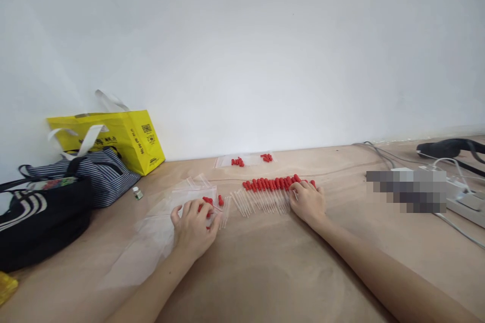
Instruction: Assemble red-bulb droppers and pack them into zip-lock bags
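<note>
One row of droppers (pixel 272 184) lay mid-frame, tips downward; right hand (pixel 308 203), curled, touched its right end; left hand (pixel 194 227), half-spread, sat farther left; grips unclear.

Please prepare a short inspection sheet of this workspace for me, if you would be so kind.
Surface: brown table, in use across its middle.
Job's things: a row of red bulbs with clear tubes; clear bags lie left of it; two more bulb clusters lie near the wall.
Clutter: yellow bag, striped bag, black bag and bottle, all left.
Hands: left hand over bulbs by the clear bags; right hand at the row's right end; grips unclear.
Cables: several at right, by a power strip.
Surroundings: white wall behind; other people, nothing seen.
</note>
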`<state>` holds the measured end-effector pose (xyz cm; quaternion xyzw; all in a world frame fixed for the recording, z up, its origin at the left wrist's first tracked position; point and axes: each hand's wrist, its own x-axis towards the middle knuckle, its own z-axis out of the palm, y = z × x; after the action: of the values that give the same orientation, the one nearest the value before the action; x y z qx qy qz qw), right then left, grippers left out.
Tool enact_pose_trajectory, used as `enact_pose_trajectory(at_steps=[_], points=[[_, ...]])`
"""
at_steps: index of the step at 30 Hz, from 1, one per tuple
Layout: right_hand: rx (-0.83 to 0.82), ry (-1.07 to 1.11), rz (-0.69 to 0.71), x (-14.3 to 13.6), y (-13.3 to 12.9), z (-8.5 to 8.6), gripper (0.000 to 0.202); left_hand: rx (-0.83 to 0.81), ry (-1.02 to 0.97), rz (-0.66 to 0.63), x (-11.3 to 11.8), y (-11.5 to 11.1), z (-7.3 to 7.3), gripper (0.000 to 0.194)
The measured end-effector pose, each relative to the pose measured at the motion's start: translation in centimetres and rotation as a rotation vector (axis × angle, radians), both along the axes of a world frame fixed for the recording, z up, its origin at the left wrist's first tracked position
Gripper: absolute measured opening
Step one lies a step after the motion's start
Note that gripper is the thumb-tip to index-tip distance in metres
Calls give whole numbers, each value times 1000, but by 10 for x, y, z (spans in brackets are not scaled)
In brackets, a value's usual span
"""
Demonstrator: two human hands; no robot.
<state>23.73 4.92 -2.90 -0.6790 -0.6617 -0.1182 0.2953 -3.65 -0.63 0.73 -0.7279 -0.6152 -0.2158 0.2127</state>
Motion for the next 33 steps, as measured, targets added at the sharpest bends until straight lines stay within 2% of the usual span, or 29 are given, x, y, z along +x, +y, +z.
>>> enact_pose_trajectory(at_steps=[3, 7, 11, 15, 19, 22, 25, 29, 31, 33], points=[[7, 21, 94, -18, -7, 9, 20, -90, 18, 66, -9, 0, 11, 13], [-98, 69, 223, -58, -14, 19, 20, -306, 20, 45, -16, -3, 23, 17], [-218, 26, 216, -91, -12, 25, 18, -443, -20, -64, -23, -5, 23, 15], [-297, -50, 176, -106, -4, 29, 20, -534, -68, -162, -30, -5, 18, 9], [-352, -101, 171, -114, 2, 30, 20, -519, -86, -220, -31, -3, 15, 7], [-378, -114, 164, -119, 5, 32, 22, -360, -138, -275, -24, -2, 14, 14], [-368, -119, 169, -119, 1, 35, 24, -227, -227, -343, -13, -4, 10, 17], [-290, -108, 234, -96, -16, 31, 24, -283, -339, -457, 1, -10, -4, 14], [-207, -52, 389, -74, -29, 22, 21, -320, -411, -524, 7, -13, -12, 11], [-152, 33, 561, -49, -42, 10, 21, -369, -487, -569, 13, -16, -18, 20]])
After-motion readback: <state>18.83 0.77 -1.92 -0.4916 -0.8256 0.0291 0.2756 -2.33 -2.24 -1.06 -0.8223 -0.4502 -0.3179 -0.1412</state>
